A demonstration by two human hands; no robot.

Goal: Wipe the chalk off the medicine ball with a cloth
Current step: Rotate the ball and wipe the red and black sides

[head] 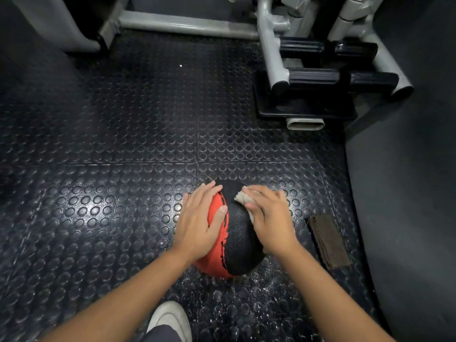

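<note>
- Medicine ball (240,239), red and black, sits on the studded black rubber floor (123,144), just ahead of my white shoe (170,317).
- Left hand (197,223): lies flat on the red side of the ball, fingers straight and close together, thumb laid across toward the red-black seam. It grips nothing and only rests on the ball.
- Right hand (270,218): spread flat on the black side, fingers extended, pressing a beige cloth (240,196) against the ball. The cloth shows past my fingertips and along the thumb edge; the rest is under the palm. The hand is slightly blurred.
- The black panel between my hands shows a faint pale haze; I cannot tell whether it is chalk or glare.
- White specks (246,292) are scattered on the floor around the near side of the ball.
- Right of the ball, apart from it: a folded dark brown cloth (329,240) lying flat on the floor.
- Further ahead on the right: grey machine frame (269,45) with black ribbed foot pads (320,76) on a black base; well apart from the ball.
- A grey crossbar (185,23) runs along the far edge of the floor.
- Far right: a large dark padded surface (407,169) borders the floor, near the brown cloth.
- Nothing lies between my hands and the ball.
</note>
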